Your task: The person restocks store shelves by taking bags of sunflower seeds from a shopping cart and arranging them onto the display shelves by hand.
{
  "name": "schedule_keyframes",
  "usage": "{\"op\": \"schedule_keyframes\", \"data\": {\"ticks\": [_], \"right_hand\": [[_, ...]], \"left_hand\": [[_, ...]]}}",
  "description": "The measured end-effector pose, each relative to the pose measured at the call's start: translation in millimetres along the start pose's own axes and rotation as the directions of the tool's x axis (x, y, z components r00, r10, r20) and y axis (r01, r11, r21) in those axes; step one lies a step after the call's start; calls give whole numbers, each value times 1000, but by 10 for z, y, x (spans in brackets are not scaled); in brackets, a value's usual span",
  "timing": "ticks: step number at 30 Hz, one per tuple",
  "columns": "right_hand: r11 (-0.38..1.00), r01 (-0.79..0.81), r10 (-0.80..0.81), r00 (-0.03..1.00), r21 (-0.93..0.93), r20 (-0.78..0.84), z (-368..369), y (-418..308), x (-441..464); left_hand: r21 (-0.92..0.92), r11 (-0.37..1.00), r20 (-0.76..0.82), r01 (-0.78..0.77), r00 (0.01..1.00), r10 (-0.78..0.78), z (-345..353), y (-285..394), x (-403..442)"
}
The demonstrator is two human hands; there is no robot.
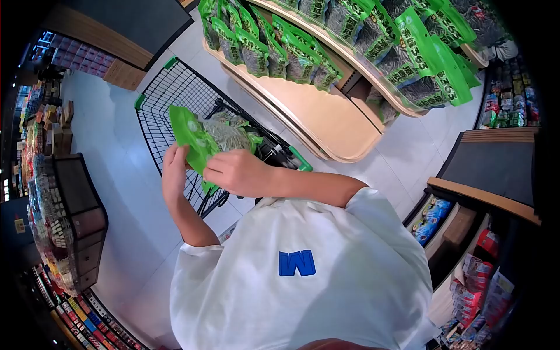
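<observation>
So, in the head view, the only one there is, you've got a green bag (189, 131) up in front of you, with a see-through part showing greyish stuff inside. Your left hand (175, 169) looks pinched on its edge, and your right hand (236, 171) has its fingers closed on the edge nearer your shirt. Fingertips are partly hidden, so no clue how firm either grip is.

From this angle the bag sits over the shopping cart (160, 87); can't tell how high it is above the wire.

What I'd watch: both hands are on the near side and the filled part hangs out past them, so I reckon a loose pinch could let it tip or slide away. Pulling the hands apart hard might split the film. The cart's green handle (300, 158) and the shelf (332, 125) are off to the right, so a wide swing that way could snag it.
</observation>
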State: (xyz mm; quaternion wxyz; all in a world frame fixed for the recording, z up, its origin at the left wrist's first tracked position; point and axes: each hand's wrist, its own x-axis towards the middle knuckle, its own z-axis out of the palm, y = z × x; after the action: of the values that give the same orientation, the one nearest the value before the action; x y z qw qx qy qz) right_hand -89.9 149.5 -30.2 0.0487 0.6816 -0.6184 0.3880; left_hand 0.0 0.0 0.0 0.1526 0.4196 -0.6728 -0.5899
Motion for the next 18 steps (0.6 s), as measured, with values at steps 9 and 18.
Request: {"op": "schedule_keyframes", "data": {"ticks": [9, 18], "right_hand": [[930, -366, 361, 925, -25, -121, 140, 541, -433], [488, -871, 851, 461, -57, 251, 605, 965, -1625]], "left_hand": [[404, 874, -20, -270, 953, 303, -433, -229, 58], [935, 277, 34, -222, 832, 554, -231, -1482, 960]]}}
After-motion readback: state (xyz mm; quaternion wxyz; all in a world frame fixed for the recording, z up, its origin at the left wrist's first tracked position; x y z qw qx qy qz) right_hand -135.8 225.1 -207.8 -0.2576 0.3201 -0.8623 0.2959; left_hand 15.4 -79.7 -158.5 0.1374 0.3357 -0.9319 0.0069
